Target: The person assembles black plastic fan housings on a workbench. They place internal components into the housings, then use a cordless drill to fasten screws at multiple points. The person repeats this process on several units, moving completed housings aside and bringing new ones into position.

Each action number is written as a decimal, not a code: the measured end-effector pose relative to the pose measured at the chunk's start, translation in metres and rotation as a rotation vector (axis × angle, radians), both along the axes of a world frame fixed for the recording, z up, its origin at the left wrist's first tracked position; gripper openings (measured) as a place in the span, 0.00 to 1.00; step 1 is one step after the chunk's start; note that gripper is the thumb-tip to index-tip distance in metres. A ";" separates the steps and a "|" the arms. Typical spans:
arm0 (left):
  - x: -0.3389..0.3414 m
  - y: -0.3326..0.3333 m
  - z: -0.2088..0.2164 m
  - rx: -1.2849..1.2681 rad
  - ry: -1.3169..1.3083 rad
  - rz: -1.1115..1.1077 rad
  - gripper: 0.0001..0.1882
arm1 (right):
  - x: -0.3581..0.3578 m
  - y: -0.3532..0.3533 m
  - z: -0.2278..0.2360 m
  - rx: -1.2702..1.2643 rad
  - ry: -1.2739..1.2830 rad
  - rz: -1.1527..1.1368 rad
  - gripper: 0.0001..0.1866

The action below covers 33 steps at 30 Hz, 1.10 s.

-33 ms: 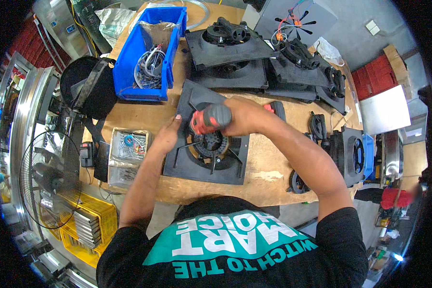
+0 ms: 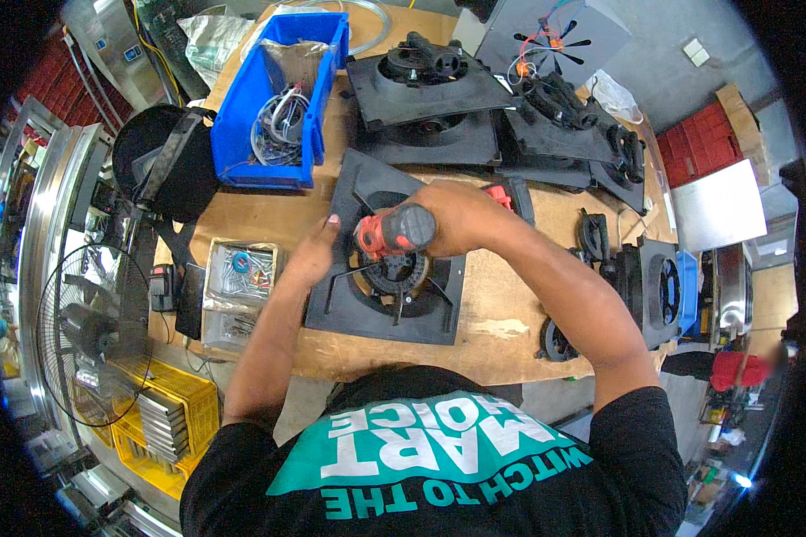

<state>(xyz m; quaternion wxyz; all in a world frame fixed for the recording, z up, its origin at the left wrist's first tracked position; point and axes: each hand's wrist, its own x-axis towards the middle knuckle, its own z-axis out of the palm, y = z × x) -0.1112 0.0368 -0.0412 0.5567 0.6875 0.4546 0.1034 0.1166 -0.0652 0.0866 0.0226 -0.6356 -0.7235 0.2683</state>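
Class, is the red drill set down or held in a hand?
The drill is held: the right hand wraps its grip, above the black plate.

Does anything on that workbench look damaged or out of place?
Yes: a pale, ragged patch on the wooden tabletop, right of the black plate under the red drill, looks odd: the surface seems worn or peeled.

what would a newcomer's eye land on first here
Probably the red drill in the right hand, over the black plate whose left edge the left hand touches. Next, the blue bin of wires at upper left, then the shirt's teal print at bottom centre.
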 end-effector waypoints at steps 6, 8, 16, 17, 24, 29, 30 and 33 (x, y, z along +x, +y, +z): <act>0.000 -0.006 0.001 0.071 -0.002 0.013 0.36 | 0.001 -0.001 0.000 0.034 0.068 -0.146 0.24; -0.001 -0.009 0.005 0.079 -0.023 0.017 0.35 | 0.004 0.000 -0.002 0.034 0.008 -0.130 0.23; 0.001 -0.008 0.010 0.036 -0.090 -0.009 0.34 | 0.007 0.003 0.006 0.031 -0.008 -0.014 0.20; 0.001 -0.008 0.009 0.029 -0.089 -0.006 0.34 | 0.007 0.003 0.005 0.051 -0.008 0.003 0.21; 0.001 -0.008 0.004 0.056 -0.028 0.024 0.34 | 0.010 -0.003 -0.014 0.025 0.112 -0.149 0.25; -0.002 -0.009 0.005 0.100 -0.005 0.004 0.34 | 0.015 -0.006 -0.016 0.036 0.230 -0.134 0.25; -0.003 -0.009 0.005 0.088 -0.020 0.001 0.35 | 0.015 -0.009 -0.015 0.025 0.200 -0.101 0.24; -0.005 -0.005 0.007 0.092 -0.034 -0.031 0.39 | 0.021 -0.030 -0.012 0.160 0.219 0.017 0.23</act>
